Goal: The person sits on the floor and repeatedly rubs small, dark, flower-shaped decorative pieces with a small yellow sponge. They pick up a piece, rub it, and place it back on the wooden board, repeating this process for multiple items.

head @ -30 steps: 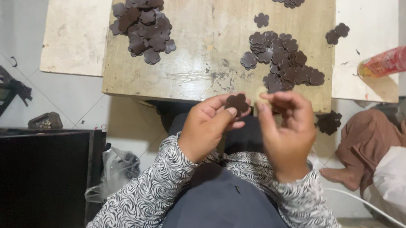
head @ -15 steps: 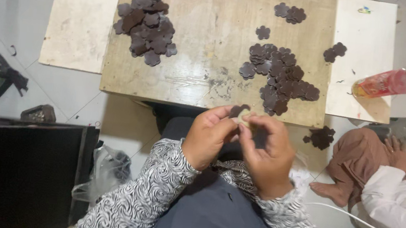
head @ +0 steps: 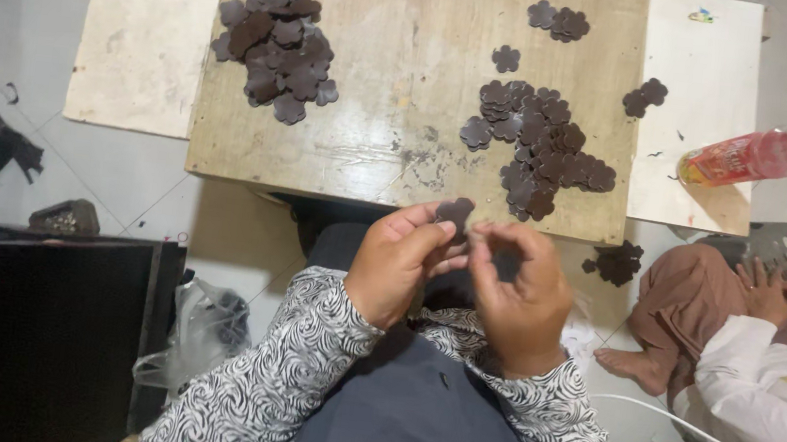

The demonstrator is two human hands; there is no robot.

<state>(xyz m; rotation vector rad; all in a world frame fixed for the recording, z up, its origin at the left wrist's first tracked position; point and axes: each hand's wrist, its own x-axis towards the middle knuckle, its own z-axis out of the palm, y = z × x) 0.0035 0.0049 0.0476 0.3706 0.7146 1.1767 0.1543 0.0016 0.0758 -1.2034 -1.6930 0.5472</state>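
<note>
Both my hands are raised together over my lap, just below the front edge of a low wooden board (head: 391,153). My left hand (head: 397,260) pinches a dark brown flower-shaped piece (head: 457,212) at its fingertips. My right hand (head: 520,293) meets it, fingers curled on the same piece, with another dark piece showing behind its fingers. On the board lie a heap of dark flower-shaped pieces (head: 278,35) at the upper left and a looser spread of the same pieces (head: 538,144) at the right.
Pale slabs flank the board, left (head: 146,29) and right (head: 698,107). A plastic bottle with red liquid (head: 761,152) lies at the right. A seated person (head: 767,377) is at lower right, hand on a grey device (head: 780,250). A black box (head: 22,328) stands at left, a plastic bag (head: 202,328) beside it.
My hands have stayed together over my lap, fingers working the dark piece. The view has shifted slightly, so the board sits a little higher and further left in frame.
</note>
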